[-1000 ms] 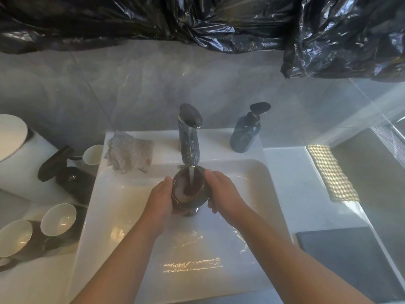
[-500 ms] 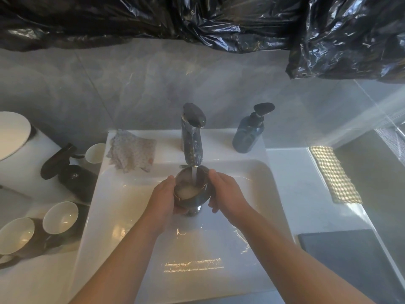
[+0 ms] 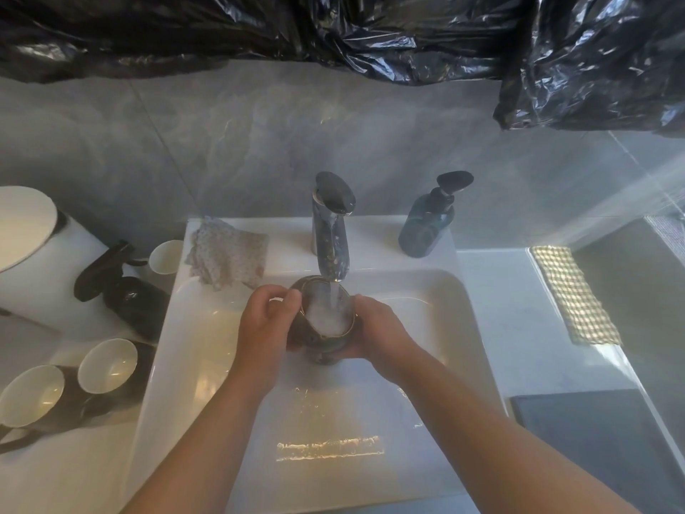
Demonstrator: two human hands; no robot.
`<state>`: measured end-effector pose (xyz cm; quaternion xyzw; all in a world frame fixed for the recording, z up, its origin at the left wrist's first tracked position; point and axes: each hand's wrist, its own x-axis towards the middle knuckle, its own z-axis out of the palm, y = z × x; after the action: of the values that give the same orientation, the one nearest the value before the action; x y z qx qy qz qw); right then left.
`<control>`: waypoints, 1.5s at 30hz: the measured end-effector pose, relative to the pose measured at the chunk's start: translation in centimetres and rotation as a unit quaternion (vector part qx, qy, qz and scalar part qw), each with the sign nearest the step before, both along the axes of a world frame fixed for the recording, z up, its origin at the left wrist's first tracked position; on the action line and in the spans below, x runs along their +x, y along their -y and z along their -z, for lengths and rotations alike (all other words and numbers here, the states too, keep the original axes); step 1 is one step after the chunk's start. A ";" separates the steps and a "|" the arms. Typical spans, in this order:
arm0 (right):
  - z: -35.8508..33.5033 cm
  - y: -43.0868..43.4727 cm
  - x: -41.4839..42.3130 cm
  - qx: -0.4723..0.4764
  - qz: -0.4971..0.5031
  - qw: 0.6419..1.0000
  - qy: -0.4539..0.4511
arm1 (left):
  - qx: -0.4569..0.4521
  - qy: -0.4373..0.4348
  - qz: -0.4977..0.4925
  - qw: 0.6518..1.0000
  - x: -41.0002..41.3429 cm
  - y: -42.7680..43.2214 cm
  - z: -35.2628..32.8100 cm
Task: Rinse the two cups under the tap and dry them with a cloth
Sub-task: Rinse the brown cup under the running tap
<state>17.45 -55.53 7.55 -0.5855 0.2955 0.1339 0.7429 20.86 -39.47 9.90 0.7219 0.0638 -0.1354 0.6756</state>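
Hands first: my left hand (image 3: 265, 320) and right hand (image 3: 378, 328) each clasp the dark cup (image 3: 326, 328) over the sink (image 3: 426, 365), and I've now tipped it further toward me than a second ago, froth risen near the rim. Tap (image 3: 331, 231) is running into it, so I'd say I'm mid-rinse on cup one, with the cloth (image 3: 226, 254) untouched behind.

I now see the cup (image 3: 326, 320) tilted toward me and nearly full of frothy water, and my left hand (image 3: 265, 328) has curled its fingers (image 3: 287, 300) over the rim.
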 end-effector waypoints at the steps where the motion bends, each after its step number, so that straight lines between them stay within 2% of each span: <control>1: 0.2 0.0 0.0 0.013 0.001 1.000 -0.003 | -0.001 0.005 0.000 1.000 0.0 0.0 -0.1; 6: 1.1 0.3 0.1 0.041 0.005 0.999 -0.008 | -0.002 0.007 0.007 1.000 -0.1 0.0 0.1; 14: 1.7 0.5 0.2 0.026 0.001 1.000 0.002 | -0.013 0.006 0.009 1.000 0.0 0.1 0.4; 24: 1.1 1.5 -0.2 0.058 0.029 0.997 -0.030 | -0.002 0.009 0.023 1.000 0.1 0.1 0.8; 29: 1.6 1.9 -0.2 0.094 0.030 0.995 0.009 | -0.047 -0.050 0.074 0.995 0.2 0.1 1.1; 33: 2.1 1.7 0.1 0.146 0.032 0.988 0.049 | -0.062 -0.110 0.049 0.991 0.6 0.2 1.6; 40: 2.3 1.1 0.1 0.104 0.093 0.986 0.097 | -0.089 -0.105 0.014 0.990 0.2 1.6 1.4; 43: 1.9 0.8 0.4 0.106 0.136 0.983 0.063 | -0.126 -0.111 0.012 0.986 0.0 1.7 1.3; 45: 1.9 0.2 0.3 0.097 0.117 0.988 0.039 | -0.126 -0.090 0.043 0.987 -0.2 1.6 1.0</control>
<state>17.72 -55.73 5.69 -0.4763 0.3186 0.0508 0.8179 20.67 -41.07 8.94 0.6179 0.0762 -0.2357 0.7462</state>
